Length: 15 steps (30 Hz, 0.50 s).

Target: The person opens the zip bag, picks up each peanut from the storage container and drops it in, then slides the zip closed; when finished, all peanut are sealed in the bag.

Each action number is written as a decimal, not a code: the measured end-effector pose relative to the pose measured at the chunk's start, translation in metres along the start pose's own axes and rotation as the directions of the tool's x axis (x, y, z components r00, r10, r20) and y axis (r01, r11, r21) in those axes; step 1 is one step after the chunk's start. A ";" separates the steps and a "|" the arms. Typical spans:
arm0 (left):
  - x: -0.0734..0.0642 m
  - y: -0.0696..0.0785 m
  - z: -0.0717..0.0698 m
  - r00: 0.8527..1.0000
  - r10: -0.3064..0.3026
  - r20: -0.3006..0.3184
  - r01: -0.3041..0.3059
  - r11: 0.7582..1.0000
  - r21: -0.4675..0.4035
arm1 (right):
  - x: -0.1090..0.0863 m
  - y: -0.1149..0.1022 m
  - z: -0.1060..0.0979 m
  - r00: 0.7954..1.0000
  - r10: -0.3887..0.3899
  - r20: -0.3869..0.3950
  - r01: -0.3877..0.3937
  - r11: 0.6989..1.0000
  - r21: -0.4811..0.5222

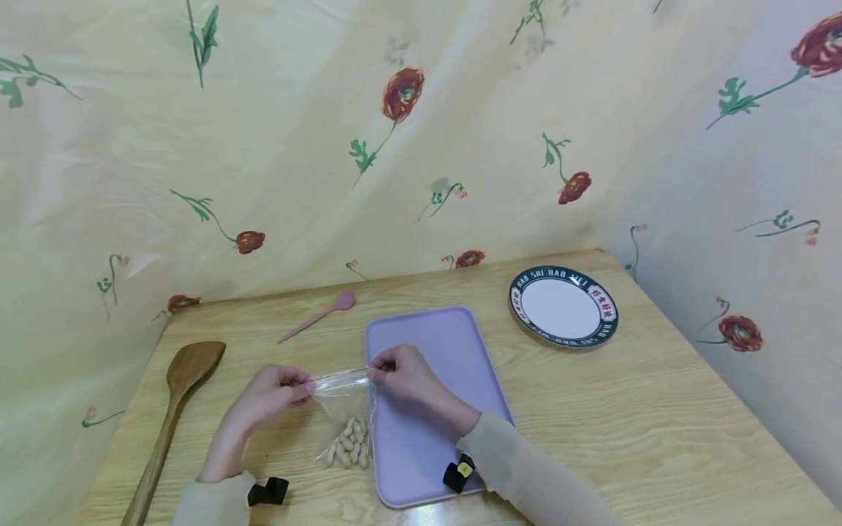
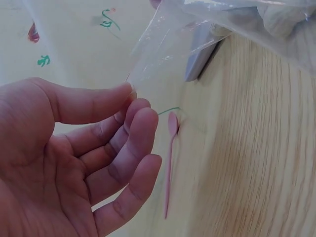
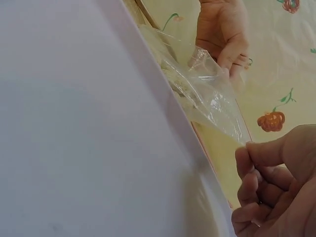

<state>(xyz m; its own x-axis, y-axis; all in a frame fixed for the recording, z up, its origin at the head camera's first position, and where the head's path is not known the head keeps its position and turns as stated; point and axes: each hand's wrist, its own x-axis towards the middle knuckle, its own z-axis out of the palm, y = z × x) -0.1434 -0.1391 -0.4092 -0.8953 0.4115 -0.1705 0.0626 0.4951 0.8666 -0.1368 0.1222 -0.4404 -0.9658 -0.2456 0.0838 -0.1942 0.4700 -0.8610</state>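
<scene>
A clear zip bag (image 1: pixel 343 402) with several unshelled peanuts (image 1: pixel 350 443) in its bottom hangs between my two hands. My left hand (image 1: pixel 272 394) pinches one top corner between thumb and forefinger; the other fingers curl loosely in the left wrist view. At the opposite corner, my right hand (image 1: pixel 406 374) pinches the bag's edge, also seen in the right wrist view. The bag's top, with a reddish line along it, is stretched taut. Beneath my right hand lies a purple tray (image 1: pixel 430 332), and the bag's right side overlaps its left edge.
A wooden spatula (image 1: pixel 187 372) lies at the left of the wooden table (image 1: pixel 631 424). Behind my left hand is a pink spoon (image 1: pixel 329 310). A white plate with a dark lettered rim (image 1: pixel 562 307) sits at the back right. Flowered cloth (image 1: pixel 296 146) hangs behind the table.
</scene>
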 end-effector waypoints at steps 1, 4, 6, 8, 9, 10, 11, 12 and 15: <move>-0.001 0.001 0.000 1.000 -0.005 -0.009 0.005 1.000 0.015 | 0.000 0.000 0.000 1.000 -0.003 0.008 0.003 1.000 0.015; -0.002 0.003 -0.001 0.999 -0.015 -0.037 0.017 0.998 0.059 | 0.002 0.001 -0.003 0.999 -0.004 0.047 0.001 0.998 0.060; -0.003 0.003 -0.003 0.998 -0.025 -0.059 0.030 0.995 0.090 | 0.003 0.002 -0.007 0.998 0.004 0.067 -0.009 0.997 0.080; -0.003 0.003 -0.005 0.996 -0.029 -0.086 0.040 0.991 0.131 | 0.004 0.001 -0.013 0.997 0.016 0.079 -0.022 0.996 0.087; -0.003 0.003 -0.007 0.994 -0.037 -0.107 0.053 0.987 0.152 | 0.005 0.001 -0.017 0.996 0.025 0.080 -0.032 0.996 0.089; -0.003 0.003 -0.008 0.991 -0.039 -0.132 0.063 0.981 0.184 | 0.006 0.001 -0.021 0.996 0.038 0.080 -0.045 0.995 0.090; -0.002 0.002 -0.009 0.987 -0.042 -0.154 0.075 0.973 0.216 | 0.006 0.000 -0.027 0.996 0.041 0.077 -0.048 0.995 0.091; -0.002 0.002 -0.011 0.984 -0.038 -0.172 0.081 0.964 0.251 | 0.006 0.000 -0.033 0.996 0.047 0.072 -0.053 0.995 0.089; 0.000 0.002 -0.015 0.976 -0.041 -0.216 0.109 0.942 0.316 | 0.006 0.001 -0.054 0.997 0.064 0.048 -0.068 0.995 0.067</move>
